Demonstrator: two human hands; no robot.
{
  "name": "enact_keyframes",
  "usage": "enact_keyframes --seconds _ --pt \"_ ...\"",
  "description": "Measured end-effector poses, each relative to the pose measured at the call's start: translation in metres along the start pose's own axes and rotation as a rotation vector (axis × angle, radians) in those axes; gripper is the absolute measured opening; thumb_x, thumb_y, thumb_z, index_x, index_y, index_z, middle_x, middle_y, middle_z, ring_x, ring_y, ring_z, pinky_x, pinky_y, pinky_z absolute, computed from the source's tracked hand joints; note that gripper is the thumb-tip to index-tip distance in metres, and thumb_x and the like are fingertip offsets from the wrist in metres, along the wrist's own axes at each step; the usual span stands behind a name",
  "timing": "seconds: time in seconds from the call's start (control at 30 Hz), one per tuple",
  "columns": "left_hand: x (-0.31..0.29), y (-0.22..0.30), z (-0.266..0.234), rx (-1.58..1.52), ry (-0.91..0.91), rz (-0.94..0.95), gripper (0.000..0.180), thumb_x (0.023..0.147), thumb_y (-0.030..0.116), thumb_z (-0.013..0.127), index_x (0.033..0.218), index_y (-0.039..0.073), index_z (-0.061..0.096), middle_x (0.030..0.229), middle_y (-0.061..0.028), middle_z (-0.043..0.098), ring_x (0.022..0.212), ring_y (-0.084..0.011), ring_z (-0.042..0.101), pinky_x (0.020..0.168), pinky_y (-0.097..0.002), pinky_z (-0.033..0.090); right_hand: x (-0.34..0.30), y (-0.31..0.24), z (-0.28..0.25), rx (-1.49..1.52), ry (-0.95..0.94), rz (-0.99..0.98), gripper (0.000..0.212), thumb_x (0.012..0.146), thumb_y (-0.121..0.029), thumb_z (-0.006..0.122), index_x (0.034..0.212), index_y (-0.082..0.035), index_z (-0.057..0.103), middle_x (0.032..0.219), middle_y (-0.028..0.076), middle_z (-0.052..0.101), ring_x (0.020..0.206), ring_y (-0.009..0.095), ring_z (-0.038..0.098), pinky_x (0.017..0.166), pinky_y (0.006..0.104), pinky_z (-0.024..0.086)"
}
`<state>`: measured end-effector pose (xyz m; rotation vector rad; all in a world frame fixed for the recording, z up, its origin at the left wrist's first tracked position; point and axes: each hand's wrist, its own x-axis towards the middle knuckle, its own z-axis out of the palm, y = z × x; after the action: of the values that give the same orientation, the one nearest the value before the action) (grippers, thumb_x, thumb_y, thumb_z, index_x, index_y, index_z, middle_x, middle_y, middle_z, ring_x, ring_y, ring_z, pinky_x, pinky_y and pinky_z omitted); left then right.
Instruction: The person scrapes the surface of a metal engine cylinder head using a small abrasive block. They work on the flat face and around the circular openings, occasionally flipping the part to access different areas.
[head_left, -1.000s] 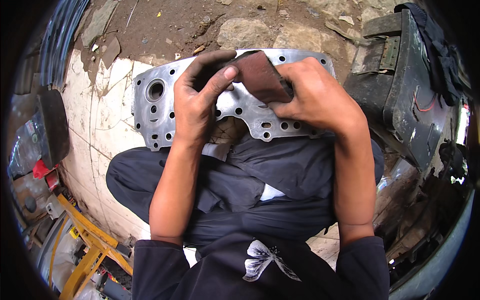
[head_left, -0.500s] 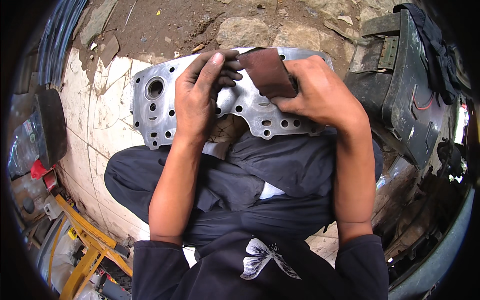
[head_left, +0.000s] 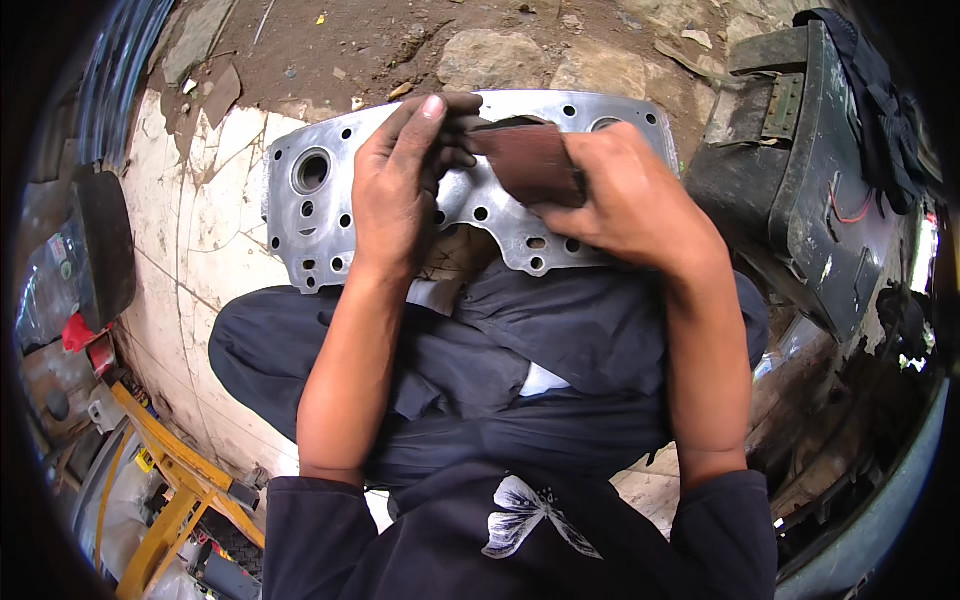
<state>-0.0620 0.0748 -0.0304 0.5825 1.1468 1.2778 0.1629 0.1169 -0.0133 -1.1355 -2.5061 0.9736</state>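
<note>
A flat silver engine cylinder head (head_left: 325,215) with several round holes lies across the front of my lap and the floor. In my right hand (head_left: 640,195) is a folded piece of brown sandpaper (head_left: 530,165), pinched between thumb and fingers above the right half of the metal. My left hand (head_left: 405,180) is over the left-middle part of the cylinder head, fingers blackened, loosely bent and partly apart, thumb stretched out. Its fingertips come close to the sandpaper's left edge; whether they touch it I cannot tell. Nothing shows in the left hand.
Cracked pale tiles (head_left: 215,190) lie to the left, bare soil and stones (head_left: 490,60) beyond the metal. A black case (head_left: 800,170) with a dark strap stands at the right. A yellow metal frame (head_left: 165,500) is at the lower left.
The sandpaper and my right hand have shifted slightly, and the sandpaper has turned flatter, its left edge now nearer the left fingers. My left hand has hardly moved.
</note>
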Motion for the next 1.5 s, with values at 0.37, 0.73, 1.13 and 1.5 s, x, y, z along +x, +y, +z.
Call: enact_keyframes --seconds 0.37,0.73,1.13,1.5 --pt "0.002 -0.001 -0.003 -0.037 -0.014 0.028 0.04 0.111 0.028 0.058 0.121 -0.009 0.07 0.101 -0.0132 0.074 0.089 -0.0167 0.07 0.08 -0.029 0.055 0.0 -0.008 -0.011 -0.062 -0.015 0.066 0.052 0.076 -0.023 0.087 0.12 0.001 0.073 0.107 0.022 0.075 0.1 0.045 0.065 0.095 0.0491 0.053" --pt "0.002 0.0 0.002 -0.002 0.031 0.015 0.037 0.111 0.024 0.057 0.126 -0.008 0.067 0.101 -0.0115 0.072 0.088 -0.0164 0.069 0.079 -0.0288 0.055 0.007 -0.015 0.003 -0.032 0.128 0.005 0.038 0.076 -0.017 0.086 0.107 0.001 0.075 0.098 0.023 0.076 0.091 0.046 0.068 0.088 0.0502 0.055" --pt "0.003 -0.006 0.0 0.199 0.041 0.125 0.03 0.109 0.02 0.062 0.126 -0.004 0.069 0.108 -0.0108 0.074 0.093 -0.0155 0.07 0.082 -0.031 0.058 0.032 0.001 0.01 0.087 0.232 0.16 0.043 0.078 -0.03 0.089 0.097 0.005 0.073 0.09 0.028 0.074 0.088 0.046 0.073 0.082 0.0509 0.058" --pt "-0.09 -0.025 0.046 1.466 -0.515 0.437 0.102 0.093 0.061 0.07 0.156 -0.014 0.04 0.165 -0.0345 0.037 0.158 -0.0472 0.031 0.131 -0.0568 0.019 0.039 -0.003 -0.038 0.543 0.663 0.415 0.032 0.089 -0.018 0.086 0.11 0.004 0.077 0.098 0.011 0.081 0.085 0.016 0.073 0.081 0.0329 0.057"
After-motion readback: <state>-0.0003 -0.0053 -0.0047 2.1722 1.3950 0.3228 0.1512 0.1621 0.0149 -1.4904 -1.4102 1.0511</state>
